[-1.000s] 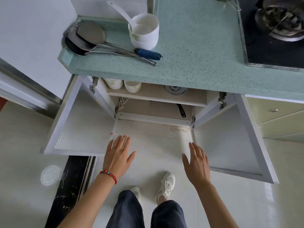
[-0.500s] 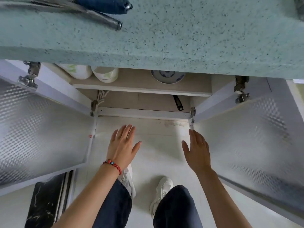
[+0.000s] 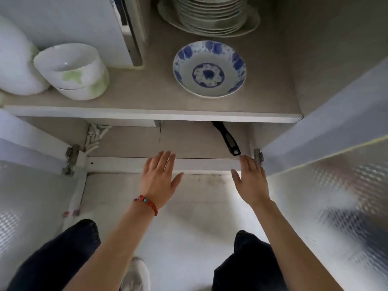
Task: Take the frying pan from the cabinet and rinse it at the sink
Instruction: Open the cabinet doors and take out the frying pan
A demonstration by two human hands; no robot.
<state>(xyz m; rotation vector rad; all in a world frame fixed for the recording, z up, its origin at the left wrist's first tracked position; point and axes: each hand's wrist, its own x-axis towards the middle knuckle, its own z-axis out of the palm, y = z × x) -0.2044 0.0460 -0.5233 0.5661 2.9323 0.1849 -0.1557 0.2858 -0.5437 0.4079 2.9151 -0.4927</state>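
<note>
The cabinet [image 3: 210, 164] stands open, both doors [image 3: 336, 206] swung wide to either side, and its upper shelf [image 3: 147, 114] serves as the landmark here. On that shelf sit a stack of plates [image 3: 210, 15] at the back, a blue-patterned dish [image 3: 209, 69] near the front edge, and white bowls [image 3: 72, 71] nested toward its left end. Below the shelf, in the lower compartment, only the black handle of the frying pan [image 3: 227, 138] shows, slanting out from under the shelf's right part toward the cabinet's front rail; the pan's body is hidden beneath the shelf.

The left hand [image 3: 158, 181], with a red bead bracelet [image 3: 147, 203] at the wrist, is spread flat with fingers wide and holds nothing, below the shelf's middle and over the front rail. The right hand [image 3: 249, 181] is likewise flat and empty, its fingertips just short of the handle's end, apart from it.

As for progress, I judge the task barely begun: the cabinet is open and the pan located, but no grip is made. Grasping the handle, drawing the pan out from under the shelf, carrying it to the sink and rinsing it all remain. No sink is in view.
</note>
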